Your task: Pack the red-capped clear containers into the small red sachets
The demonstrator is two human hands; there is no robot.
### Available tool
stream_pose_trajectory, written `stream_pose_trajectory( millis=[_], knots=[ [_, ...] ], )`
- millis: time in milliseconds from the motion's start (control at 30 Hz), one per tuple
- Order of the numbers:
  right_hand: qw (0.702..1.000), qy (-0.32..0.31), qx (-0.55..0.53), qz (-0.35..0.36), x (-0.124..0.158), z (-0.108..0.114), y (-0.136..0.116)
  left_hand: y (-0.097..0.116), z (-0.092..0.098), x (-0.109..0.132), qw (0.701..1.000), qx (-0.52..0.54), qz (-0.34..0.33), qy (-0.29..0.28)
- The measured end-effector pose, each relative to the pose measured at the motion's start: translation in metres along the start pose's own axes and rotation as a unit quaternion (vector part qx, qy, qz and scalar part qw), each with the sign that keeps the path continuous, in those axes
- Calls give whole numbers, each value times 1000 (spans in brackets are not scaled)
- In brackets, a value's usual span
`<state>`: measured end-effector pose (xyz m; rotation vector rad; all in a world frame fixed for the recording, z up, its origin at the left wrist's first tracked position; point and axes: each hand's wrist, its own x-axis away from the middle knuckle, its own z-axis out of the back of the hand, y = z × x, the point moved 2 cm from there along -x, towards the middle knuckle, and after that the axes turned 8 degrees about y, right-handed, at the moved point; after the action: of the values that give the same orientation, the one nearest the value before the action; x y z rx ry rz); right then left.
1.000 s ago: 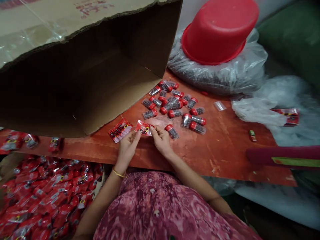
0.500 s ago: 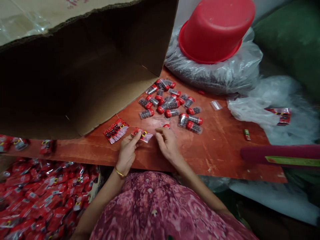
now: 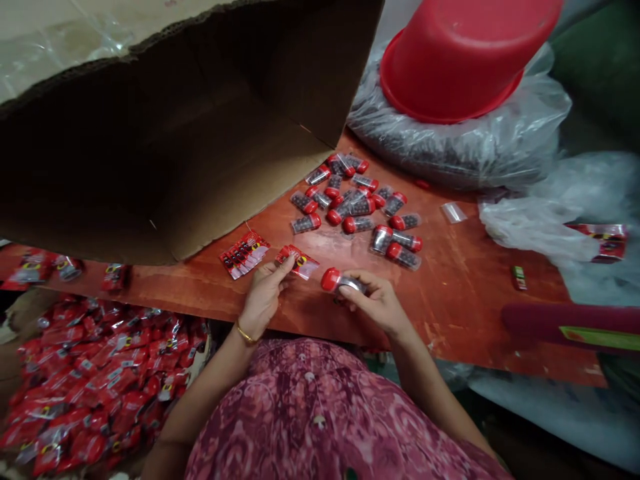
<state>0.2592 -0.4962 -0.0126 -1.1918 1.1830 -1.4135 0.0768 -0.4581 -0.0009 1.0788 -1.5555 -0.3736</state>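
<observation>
Viewed from above, an open corrugated cardboard carton (image 3: pixel 165 153) lies tilted at 10 o'clock, its interior dark and its far portion cut off by the frame. It overhangs a red-stained wooden board (image 3: pixel 440 313). At 1 o'clock, an inverted red plastic basin (image 3: pixel 460 60), cut off at the top edge, rests on a clear plastic bag (image 3: pixel 450 147) of dark contents that cannot be identified. At 7 o'clock, below the board edge, lies a heap of red sachets (image 3: pixel 95 380). A blurred maroon bar (image 3: pixel 570 323) enters from 3 o'clock, and crumpled clear plastic (image 3: pixel 535 227) lies at 2 o'clock. Loose red-capped tubes (image 3: pixel 350 200) are scattered at 12 o'clock. The right hand (image 3: pixel 377 303) has its fingers closed around one red-capped clear tube (image 3: pixel 345 281), partly hiding its body, just beside the left hand (image 3: pixel 265 297). The left hand's fingers are slightly apart at a red packet (image 3: pixel 299 261); contact cannot be confirmed. A red card strip (image 3: pixel 244 254) lies just beyond them.
</observation>
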Motion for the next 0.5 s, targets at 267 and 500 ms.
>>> stream_pose_trajectory(
  millis=[267, 500],
  knots=[
    [996, -59, -37, -52, -3, -13, -11, 3, -4, 3, 996, -53, -35, -62],
    [997, -32, -52, -47, -5, -27, -3, -7, -7, 3, 999, 3, -18, -40]
  ],
)
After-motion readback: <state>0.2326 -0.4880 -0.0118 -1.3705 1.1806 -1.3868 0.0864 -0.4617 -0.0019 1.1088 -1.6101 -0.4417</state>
